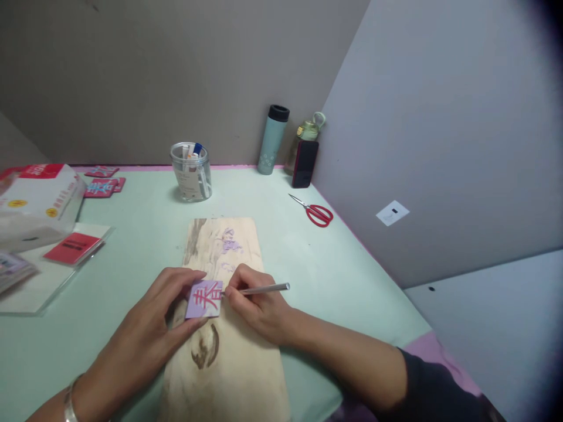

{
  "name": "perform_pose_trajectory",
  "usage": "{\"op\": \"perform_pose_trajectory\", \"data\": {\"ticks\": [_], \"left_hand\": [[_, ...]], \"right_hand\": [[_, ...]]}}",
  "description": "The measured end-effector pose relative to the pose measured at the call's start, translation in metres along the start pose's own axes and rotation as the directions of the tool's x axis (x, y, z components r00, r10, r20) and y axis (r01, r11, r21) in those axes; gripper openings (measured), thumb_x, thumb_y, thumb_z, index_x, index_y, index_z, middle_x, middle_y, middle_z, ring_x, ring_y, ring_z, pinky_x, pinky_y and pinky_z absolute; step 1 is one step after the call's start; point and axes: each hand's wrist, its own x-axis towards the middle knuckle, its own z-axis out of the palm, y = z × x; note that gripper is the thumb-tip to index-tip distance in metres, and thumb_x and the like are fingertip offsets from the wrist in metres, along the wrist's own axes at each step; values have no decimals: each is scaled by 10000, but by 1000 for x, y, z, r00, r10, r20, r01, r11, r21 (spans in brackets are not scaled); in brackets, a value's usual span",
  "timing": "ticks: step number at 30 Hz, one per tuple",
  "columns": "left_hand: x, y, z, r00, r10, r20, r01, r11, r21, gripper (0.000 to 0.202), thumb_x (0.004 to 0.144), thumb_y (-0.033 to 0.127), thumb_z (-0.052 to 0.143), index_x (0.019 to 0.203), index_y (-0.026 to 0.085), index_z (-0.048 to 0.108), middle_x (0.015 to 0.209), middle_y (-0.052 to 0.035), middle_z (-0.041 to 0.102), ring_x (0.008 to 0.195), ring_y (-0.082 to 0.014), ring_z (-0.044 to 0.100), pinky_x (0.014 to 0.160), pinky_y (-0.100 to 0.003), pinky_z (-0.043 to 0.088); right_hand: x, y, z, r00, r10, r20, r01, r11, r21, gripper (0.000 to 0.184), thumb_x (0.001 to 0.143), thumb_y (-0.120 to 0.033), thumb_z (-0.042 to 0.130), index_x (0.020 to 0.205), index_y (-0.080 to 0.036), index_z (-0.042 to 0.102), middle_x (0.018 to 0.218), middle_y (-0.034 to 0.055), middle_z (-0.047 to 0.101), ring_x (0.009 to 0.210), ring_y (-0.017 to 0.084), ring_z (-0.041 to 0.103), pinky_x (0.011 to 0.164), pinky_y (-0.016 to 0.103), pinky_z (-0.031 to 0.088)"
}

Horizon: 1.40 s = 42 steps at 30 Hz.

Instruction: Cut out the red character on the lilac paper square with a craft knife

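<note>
A small purple square block (pixel 191 307) bearing a red Chinese character lies flat on a pale wooden board (pixel 250 375). Around its left side my left hand (pixel 153 316) is closed, with the thumb at the near edge and the fingers at the far edge. My right hand (pixel 259 302) grips a slim silver pen-shaped carving knife (pixel 268 288) in a pinch. The tool's tip meets the block's right edge; its exact shape is too small to make out. Purple shavings (pixel 229 241) lie on the board beyond both hands.
Red-handled scissors (pixel 320 215) lie at the right, near a phone (pixel 305 164), a teal tumbler (pixel 273 140) and a green bottle (pixel 308 128). A glass jar (pixel 191 176) holds pens. At left are a white bag (pixel 39 205), red packet (pixel 73 248) and several red character blocks (pixel 101 187).
</note>
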Motion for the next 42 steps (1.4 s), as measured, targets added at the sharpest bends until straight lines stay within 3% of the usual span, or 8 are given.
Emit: {"op": "perform_pose_trajectory", "data": {"ticks": [11, 42], "left_hand": [[2, 1, 1, 1000, 4, -12, -4, 1000, 5, 441, 937, 475, 662, 1347, 361, 549, 1325, -32, 586, 1202, -264, 631, 997, -400, 580], [1, 4, 0, 1000, 7, -15, -7, 1000, -1, 419, 948, 500, 648, 1336, 368, 558, 1321, -35, 596, 1201, -272, 645, 982, -407, 596]], "right_hand": [[-1, 2, 3, 999, -13, -35, 14, 1000, 22, 186, 909, -234, 531, 739, -215, 459, 686, -38, 501, 609, 108, 447, 593, 239, 355], [1, -4, -1, 1000, -13, 27, 14, 999, -33, 221, 935, -272, 519, 737, -220, 435, 685, -33, 501, 605, 111, 437, 591, 245, 349]]}}
